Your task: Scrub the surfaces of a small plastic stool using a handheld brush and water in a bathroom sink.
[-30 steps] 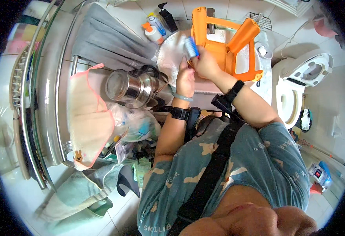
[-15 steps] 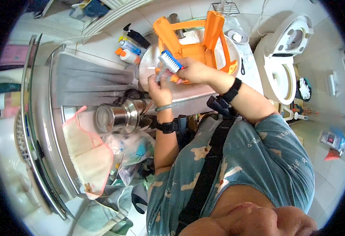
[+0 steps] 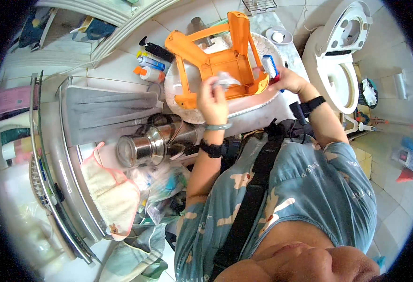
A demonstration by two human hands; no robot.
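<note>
An orange plastic stool (image 3: 225, 62) lies upside down in the round wash basin (image 3: 172, 81), its legs pointing up and outward. My right hand (image 3: 289, 80), at the basin's right rim, is closed on a blue scrub brush (image 3: 271, 66) with white bristles, beside a corner of the stool. Over the stool's near side is my left hand (image 3: 212, 104), its fingers curled round a small, crumpled, whitish see-through piece (image 3: 227, 82) that looks like plastic. Motion blurs that piece, so its exact kind is unclear.
Several bottles (image 3: 151, 62) stand left of the basin. Soap sits in a dish (image 3: 281, 36) on the counter at the right, near the toilet (image 3: 333, 77). A grey towel (image 3: 110, 113) hangs at left, with a steel pot (image 3: 140, 148) nearer me.
My hands have moved apart: the right has carried the brush rightward, away from the left. The left has shifted right over the stool with the whitish piece. The view has also shifted slightly.
</note>
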